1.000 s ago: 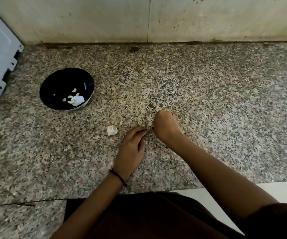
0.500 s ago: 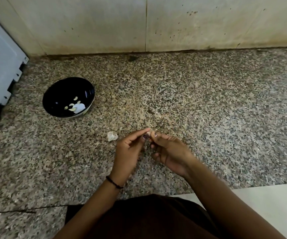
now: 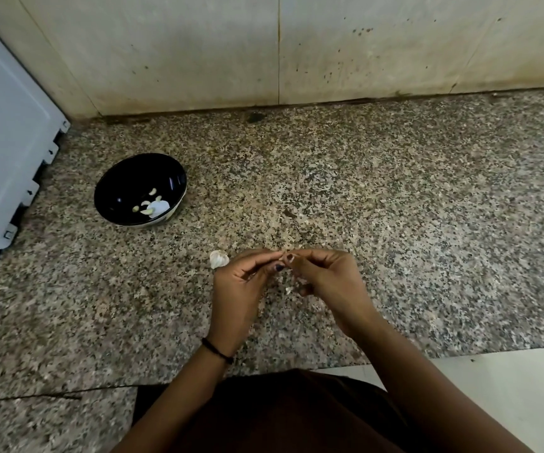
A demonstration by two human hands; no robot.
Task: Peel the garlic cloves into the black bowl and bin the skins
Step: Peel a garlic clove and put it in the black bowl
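Observation:
My left hand (image 3: 241, 289) and my right hand (image 3: 326, 279) meet fingertip to fingertip just above the granite counter (image 3: 395, 207). Together they pinch a small garlic clove (image 3: 284, 256), mostly hidden by the fingers. A scrap of pale skin (image 3: 288, 290) shows under my right palm. A piece of a garlic bulb (image 3: 219, 259) lies on the counter just left of my left hand. The black bowl (image 3: 123, 178) stands at the back left and holds several peeled cloves (image 3: 148, 209) and a white bit of skin (image 3: 161, 206).
A white appliance panel (image 3: 6, 132) leans at the far left, close to the bowl. The tiled wall (image 3: 280, 47) closes the back of the counter. The counter's front edge runs past my body, with pale floor (image 3: 493, 397) at the lower right. No bin is in view.
My right hand lifted off the counter, turned palm toward me and met my left hand. Both now pinch the clove above the surface. The view shifted slightly.

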